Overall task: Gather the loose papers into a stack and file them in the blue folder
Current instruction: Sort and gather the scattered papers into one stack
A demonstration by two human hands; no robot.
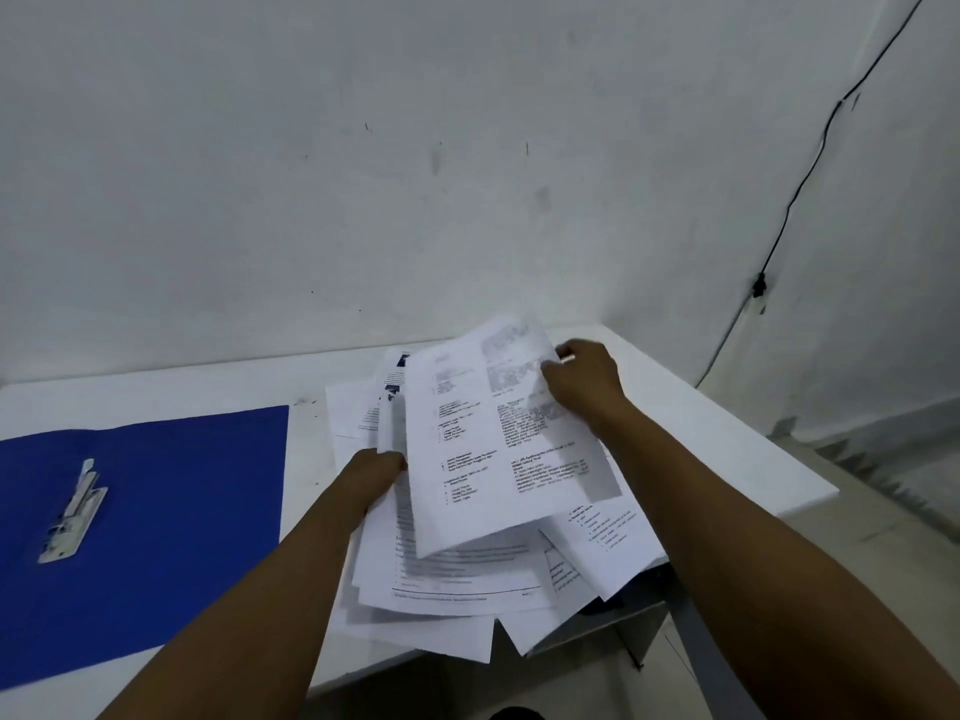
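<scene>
Sheets could slide off the bench's (pixel 727 407) near edge, since the loose papers (pixel 467 579) already overhang it, unsquared. Both bare arms reach forward over the pile. The right hand (pixel 584 381) pinches the far edge of a lifted printed sheet (pixel 493 449), tilted up. The left hand (pixel 374 475) closes on the pile's left side. The blue folder (pixel 171 511) lies open at the bench's left, its metal clip (pixel 72 511) exposed.
</scene>
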